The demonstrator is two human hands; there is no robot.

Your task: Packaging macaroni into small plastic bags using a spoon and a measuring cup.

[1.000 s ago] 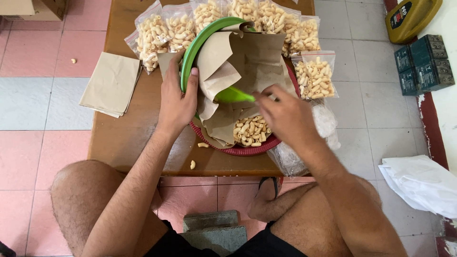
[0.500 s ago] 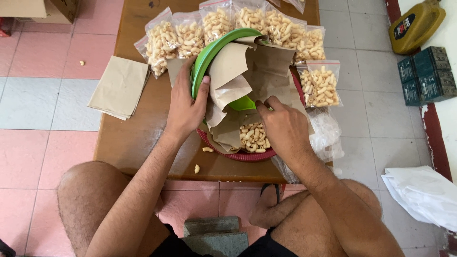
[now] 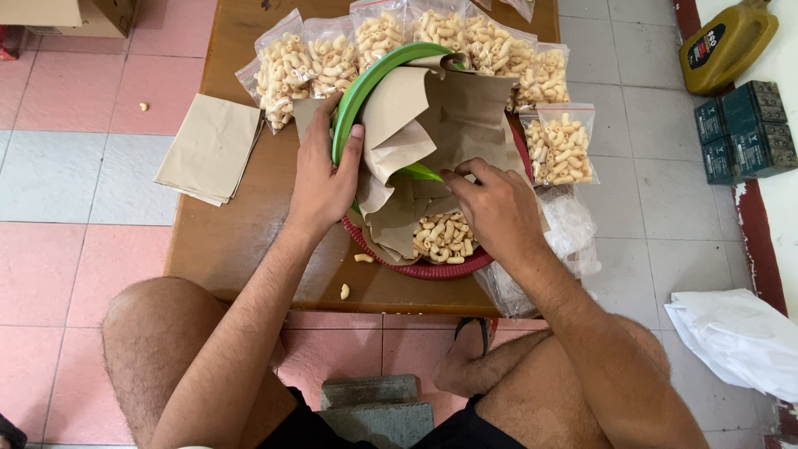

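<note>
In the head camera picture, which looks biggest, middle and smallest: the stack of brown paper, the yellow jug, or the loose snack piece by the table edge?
1. Stack of brown paper
2. Yellow jug, partly cut off
3. Loose snack piece

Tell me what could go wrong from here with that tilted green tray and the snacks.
1. The left hand holds the green tray steeply tilted over the red basket; snacks could slide past the brown paper liner onto the table, where two loose pieces already lie.
2. The right hand pressing the liner could tear it.
3. The tray's rim might knock over the filled snack bags close behind.
</note>
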